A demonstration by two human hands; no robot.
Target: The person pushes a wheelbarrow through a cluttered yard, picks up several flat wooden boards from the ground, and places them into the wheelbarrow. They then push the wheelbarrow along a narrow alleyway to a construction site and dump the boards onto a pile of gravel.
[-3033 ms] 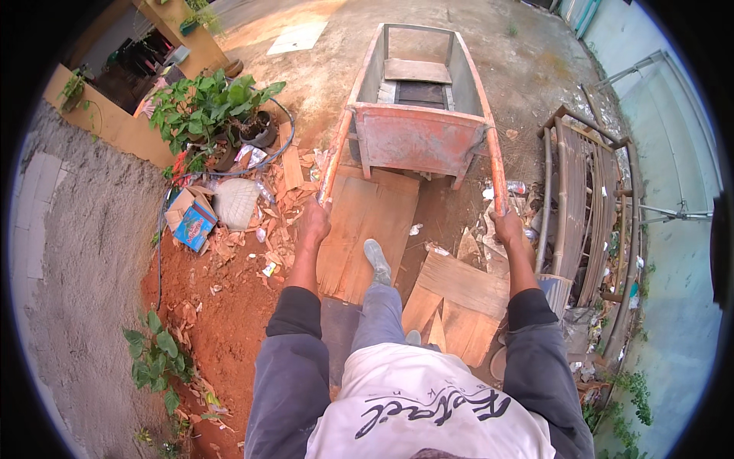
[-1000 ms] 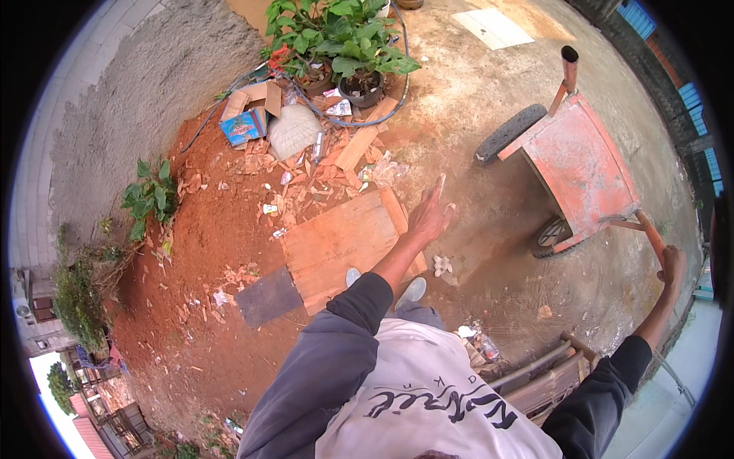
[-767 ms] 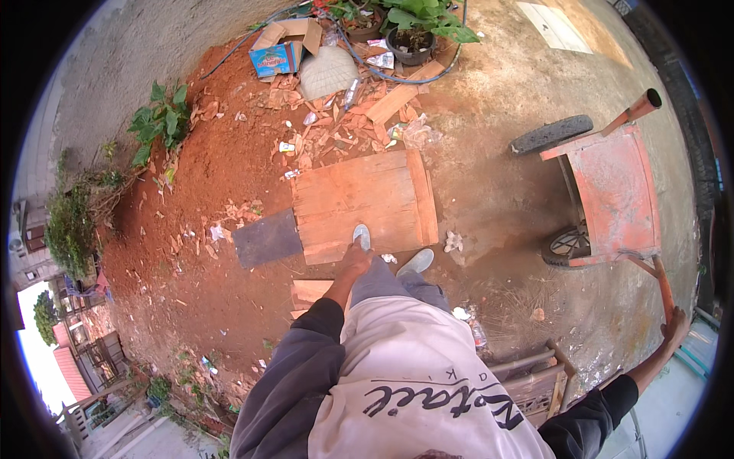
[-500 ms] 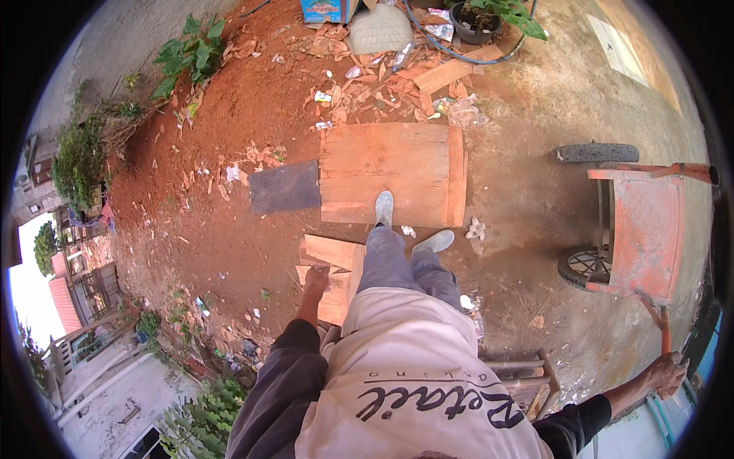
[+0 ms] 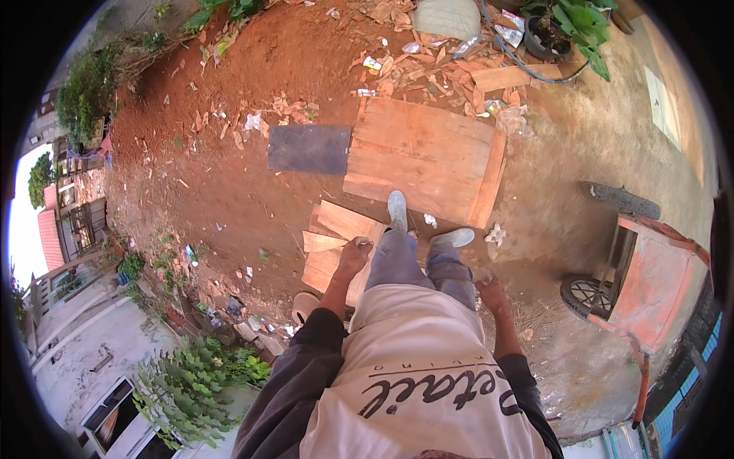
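My left hand (image 5: 355,255) hangs in front of my left thigh with its fingers curled in. Whether anything is inside them is hidden. Below it in the view lie several pieces of thin wooden board (image 5: 324,264), and I cannot see the hand touching them. My right hand (image 5: 492,294) hangs beside my right thigh, its fingers loosely bent and apart, with nothing visible in them. To the right stands an orange wheelbarrow (image 5: 659,271), well away from that hand. My left shoe (image 5: 397,208) is at the near edge of a large plywood sheet (image 5: 424,157).
A dark flat panel (image 5: 309,148) adjoins the plywood's left side. Dry leaves and litter are scattered beyond it, near a blue hose (image 5: 511,55) and a potted plant (image 5: 547,38). A loose tyre (image 5: 623,200) lies by the wheelbarrow. Leafy bushes (image 5: 183,386) grow at lower left.
My right hand has come away from beside the wheelbarrow's handle and swung in to my thigh. My left hand has moved forward and right. The view has turned, tilting the plywood.
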